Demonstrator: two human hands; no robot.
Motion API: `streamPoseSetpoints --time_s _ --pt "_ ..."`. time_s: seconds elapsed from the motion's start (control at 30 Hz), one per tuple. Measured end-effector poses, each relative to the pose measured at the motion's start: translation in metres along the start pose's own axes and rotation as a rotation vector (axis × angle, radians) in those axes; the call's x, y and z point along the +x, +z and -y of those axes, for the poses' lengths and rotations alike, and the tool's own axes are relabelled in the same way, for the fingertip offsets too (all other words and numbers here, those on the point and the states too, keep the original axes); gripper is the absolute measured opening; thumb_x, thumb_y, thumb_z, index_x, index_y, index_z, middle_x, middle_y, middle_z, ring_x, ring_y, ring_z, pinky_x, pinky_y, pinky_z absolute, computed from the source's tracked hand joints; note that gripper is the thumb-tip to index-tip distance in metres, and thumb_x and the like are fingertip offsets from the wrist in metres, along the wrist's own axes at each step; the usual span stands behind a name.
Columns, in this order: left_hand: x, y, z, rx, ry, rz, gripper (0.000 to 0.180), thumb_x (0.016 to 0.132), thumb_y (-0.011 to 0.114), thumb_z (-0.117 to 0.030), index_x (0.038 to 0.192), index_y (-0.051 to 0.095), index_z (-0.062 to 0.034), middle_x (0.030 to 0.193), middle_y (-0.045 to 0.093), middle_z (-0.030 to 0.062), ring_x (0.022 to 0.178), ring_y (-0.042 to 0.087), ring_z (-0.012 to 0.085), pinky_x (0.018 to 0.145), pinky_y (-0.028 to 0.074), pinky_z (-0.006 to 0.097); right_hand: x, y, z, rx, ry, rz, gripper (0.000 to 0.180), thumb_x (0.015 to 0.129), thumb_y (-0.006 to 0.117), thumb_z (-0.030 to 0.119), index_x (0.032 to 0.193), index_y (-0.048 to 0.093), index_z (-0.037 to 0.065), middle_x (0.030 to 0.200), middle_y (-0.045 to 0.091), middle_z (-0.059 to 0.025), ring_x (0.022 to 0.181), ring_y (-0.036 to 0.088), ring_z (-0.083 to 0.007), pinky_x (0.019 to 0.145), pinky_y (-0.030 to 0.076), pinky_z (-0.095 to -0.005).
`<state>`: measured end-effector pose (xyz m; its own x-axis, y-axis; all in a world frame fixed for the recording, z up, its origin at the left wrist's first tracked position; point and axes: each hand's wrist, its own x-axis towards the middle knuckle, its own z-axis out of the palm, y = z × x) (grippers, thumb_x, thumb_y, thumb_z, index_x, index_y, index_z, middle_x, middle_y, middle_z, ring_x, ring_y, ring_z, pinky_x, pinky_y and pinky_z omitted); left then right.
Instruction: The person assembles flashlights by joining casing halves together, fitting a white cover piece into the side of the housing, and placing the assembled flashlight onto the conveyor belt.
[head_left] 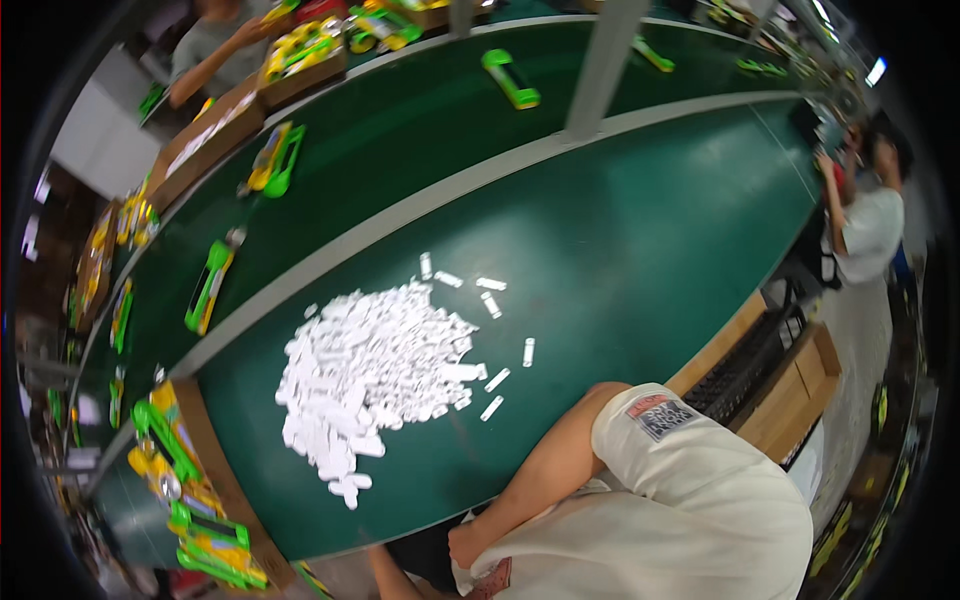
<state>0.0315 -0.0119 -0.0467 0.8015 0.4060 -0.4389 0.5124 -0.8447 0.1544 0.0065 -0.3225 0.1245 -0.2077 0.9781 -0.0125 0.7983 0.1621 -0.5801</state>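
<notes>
My right arm reaches out of a white sleeve and bends down to the near edge of the green table (pixel 620 290). The fingers of my right hand (pixel 467 543) are curled closed beside dark cloth below the edge; what they hold, if anything, is hidden. Of my left side only a bare stretch of what looks like my left forearm (pixel 388 572) shows at the lower edge, its fingers out of sight. On the table lies a large heap of small white oblong pieces (pixel 375 360), with several loose ones to its right.
Beyond a metal rail (pixel 440 200), green-and-yellow tools (pixel 212 285) lie on a green belt. A cardboard box (pixel 225 480) of them stands at left. Black crates (pixel 750 360) and cardboard are at right. A person (pixel 870 215) stands far right, another (pixel 215 50) far left.
</notes>
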Motion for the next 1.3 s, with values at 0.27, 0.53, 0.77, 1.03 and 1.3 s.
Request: streamPoseSetpoints --time_s 0.27,0.53,0.77,1.03,1.3 --pt "-0.057 -0.021 -0.007 -0.112 -0.093 -0.189 0.053 0.083 0.054 -0.052 0.11 0.063 -0.0076 0.111 0.061 0.0179 0.111 0.053 0.0351 0.091 0.045 0.045 -0.011 -0.019 0.009 0.015 0.07 0.031 0.02 0.077 0.057 0.018 0.082 0.07 0.003 0.085 0.068 -0.0186 0.078 0.068 -0.0324 0.059 0.054 -0.0436" --pt "-0.151 -0.083 -0.082 -0.05 0.161 -0.166 0.049 0.086 0.057 -0.039 0.12 0.058 -0.0031 0.118 0.058 0.0224 0.117 0.049 0.0387 0.1 0.037 0.044 -0.018 -0.011 0.009 -0.012 0.091 -0.13 0.016 0.073 0.059 0.016 0.071 0.069 0.004 0.074 0.068 -0.0153 0.07 0.068 -0.0304 0.055 0.053 -0.0407" --pt "-0.177 -0.202 -0.18 -0.121 0.34 0.49 0.041 0.089 0.052 -0.042 0.099 0.069 -0.0053 0.091 0.067 0.0184 0.091 0.062 0.0368 0.082 0.048 0.04 -0.021 -0.036 0.013 0.06 0.112 0.032 0.016 0.076 0.059 0.014 0.077 0.07 0.003 0.083 0.069 -0.0176 0.078 0.068 -0.0303 0.062 0.054 -0.04" --pt "-0.187 -0.229 -0.207 0.107 0.388 0.629 0.052 0.09 0.047 -0.047 0.079 0.07 -0.0023 0.077 0.065 0.0214 0.077 0.062 0.0389 0.073 0.049 0.042 -0.022 -0.035 0.014 0.068 0.09 0.069 0.016 0.077 0.058 0.013 0.077 0.07 0.002 0.082 0.069 -0.0174 0.078 0.068 -0.0297 0.063 0.055 -0.0404" --pt "-0.185 -0.236 -0.219 0.225 0.376 0.624 0.059 0.091 0.045 -0.05 0.072 0.067 0.0018 0.071 0.063 0.0236 0.072 0.061 0.04 0.069 0.049 0.044 -0.02 -0.029 0.013 0.075 0.113 0.035 0.017 0.079 0.053 0.013 0.079 0.067 0.004 0.079 0.068 -0.0158 0.072 0.068 -0.0289 0.06 0.054 -0.0416"
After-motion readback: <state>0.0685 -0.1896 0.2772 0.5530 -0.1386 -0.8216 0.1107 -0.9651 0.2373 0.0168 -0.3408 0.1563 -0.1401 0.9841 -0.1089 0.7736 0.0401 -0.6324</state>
